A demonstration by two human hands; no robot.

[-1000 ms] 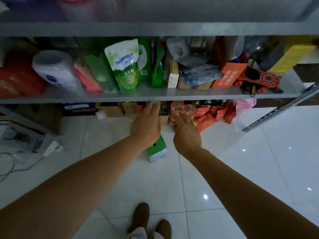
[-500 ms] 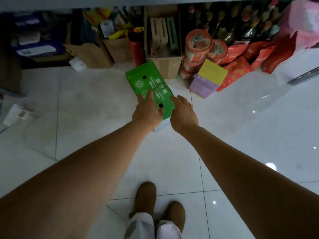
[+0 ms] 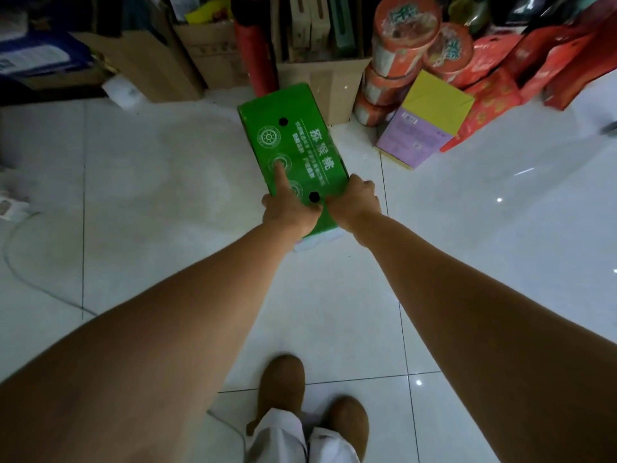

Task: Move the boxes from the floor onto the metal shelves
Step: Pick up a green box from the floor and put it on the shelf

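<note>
A long green box (image 3: 293, 142) with white print and two black holes lies on the white tiled floor, its far end toward the clutter. My left hand (image 3: 287, 208) grips its near left corner, index finger stretched along the top. My right hand (image 3: 355, 203) wraps the near right edge. A purple box with a yellow top (image 3: 425, 120) stands on the floor to the right. The metal shelves are out of view.
Brown cartons (image 3: 320, 71), a red tube (image 3: 255, 58) and stacked orange round tins (image 3: 405, 38) crowd the floor behind the green box. Red packets (image 3: 494, 95) lie at the right. A white cable (image 3: 20, 262) trails at the left. My brown shoes (image 3: 283, 389) stand below.
The view has dropped from the shelves to the floor. Both hands came down onto the green box's near end and now close around its two corners.
</note>
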